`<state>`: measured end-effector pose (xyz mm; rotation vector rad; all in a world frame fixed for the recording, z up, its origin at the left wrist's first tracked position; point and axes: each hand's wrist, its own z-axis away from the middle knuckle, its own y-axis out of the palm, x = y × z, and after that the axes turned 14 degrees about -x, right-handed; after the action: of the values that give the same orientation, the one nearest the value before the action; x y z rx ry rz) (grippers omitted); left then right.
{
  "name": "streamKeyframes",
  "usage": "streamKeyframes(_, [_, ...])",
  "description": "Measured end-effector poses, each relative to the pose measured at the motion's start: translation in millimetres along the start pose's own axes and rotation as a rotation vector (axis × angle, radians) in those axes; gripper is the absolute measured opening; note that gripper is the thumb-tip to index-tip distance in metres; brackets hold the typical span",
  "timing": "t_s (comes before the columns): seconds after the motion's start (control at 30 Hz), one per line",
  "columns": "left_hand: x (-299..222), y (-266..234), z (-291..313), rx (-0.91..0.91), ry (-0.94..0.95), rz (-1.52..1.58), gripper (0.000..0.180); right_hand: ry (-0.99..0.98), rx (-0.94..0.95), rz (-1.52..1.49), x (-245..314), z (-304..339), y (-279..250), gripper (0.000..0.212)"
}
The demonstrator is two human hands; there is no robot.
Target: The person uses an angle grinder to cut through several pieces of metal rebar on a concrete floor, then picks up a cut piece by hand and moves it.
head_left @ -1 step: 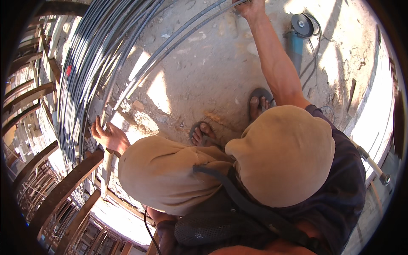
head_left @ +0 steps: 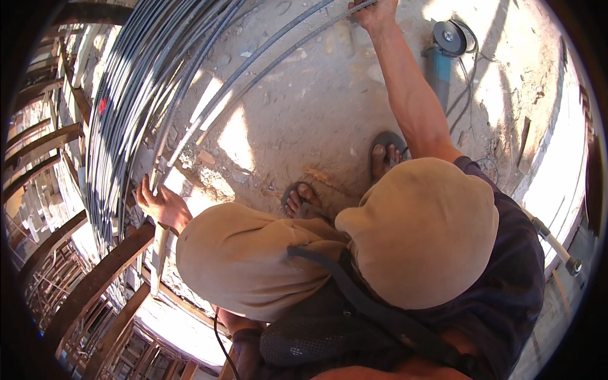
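Half curled, with thumb and fingers apart, my left hand (head_left: 166, 208) sits at the near end of a bundle of grey steel rods (head_left: 145, 69), though I cannot tell whether it has hold of one; my right hand (head_left: 376, 16), partly cut off by the view, is closed around a single steel bar (head_left: 315, 33). At far left, brown timbers (head_left: 101, 282) flank the bundle, marked with red, which curves along the left edge of the dusty ground (head_left: 272, 136). The gripped bar arcs just right of it, from the ground's far edge down toward its left side. Around the middle are my sandalled feet (head_left: 386, 157). Near the ground's far right corner lies a teal angle grinder (head_left: 438, 73), its dark disc uppermost, beside a looping cable (head_left: 471, 95).
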<state>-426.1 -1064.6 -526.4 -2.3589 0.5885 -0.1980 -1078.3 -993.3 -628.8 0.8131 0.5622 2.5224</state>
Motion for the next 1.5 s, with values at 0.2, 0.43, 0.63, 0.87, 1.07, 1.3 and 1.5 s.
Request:
streamKeyframes(0.2, [-8.2,-8.4,-24.2,0.494,0.039,-0.09,0.037,-0.291,-0.018,0.274,35.1,-35.9,-58.7,0.061])
streamKeyframes(0.43, [38.9,3.2,-26.9,0.72,-0.257,0.097,0.035,-0.322,0.181,0.357,0.9,70.8,-50.9,0.068])
streamKeyframes(0.63, [-92.5,39.0,-72.9,0.685,-0.106,0.343,0.029,-0.59,0.151,0.488,28.4,158.2,-71.6,0.058])
streamKeyframes(0.87, [-221.6,79.6,-80.2,0.533,-0.001,0.595,0.029,-0.701,0.146,0.504,54.1,195.7,-101.9,0.045])
streamKeyframes(1.07, [-336.6,120.7,-116.6,0.514,0.047,0.705,0.047,-0.697,-0.027,0.571,75.4,196.6,-147.3,0.037])
streamKeyframes(1.3, [-401.3,160.6,-128.4,0.517,0.121,0.777,0.04,-0.738,-0.037,0.776,69.5,190.6,-173.9,0.035])
streamKeyframes(1.5, [-396.7,178.6,-123.5,0.601,0.137,0.783,0.044,-0.738,0.217,1.141,21.0,160.3,-157.8,0.037])
